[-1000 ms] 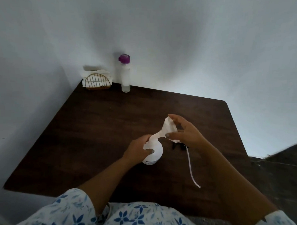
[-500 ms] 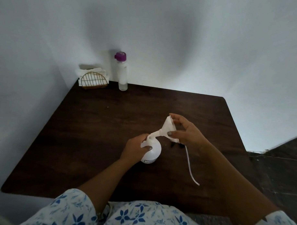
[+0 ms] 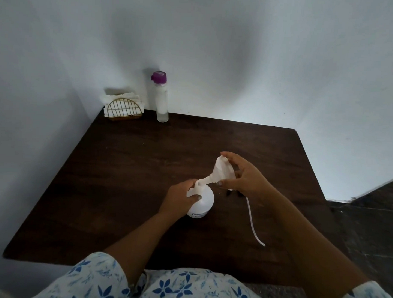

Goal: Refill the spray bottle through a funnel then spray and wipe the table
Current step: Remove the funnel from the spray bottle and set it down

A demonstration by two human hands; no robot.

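A white round spray bottle (image 3: 203, 201) stands uncapped on the dark wooden table (image 3: 128, 168). My left hand (image 3: 181, 196) grips its neck and shoulder. My right hand (image 3: 243, 176) holds a white funnel (image 3: 219, 169) by its wide mouth, tilted, with the spout tip at the bottle's opening. The spray head lies on the table behind my right hand, mostly hidden; its white dip tube (image 3: 253, 222) trails toward me. A clear bottle with a purple cap (image 3: 161, 97) stands at the table's far edge by the wall.
A gold wire holder with white napkins (image 3: 122, 108) sits in the far left corner of the table. Pale walls close in behind and on the left. Dark floor shows beyond the table's right edge.
The funnel's spout has moved down to the bottle's opening. My left hand has stayed on the bottle. The camera has tilted up a little.
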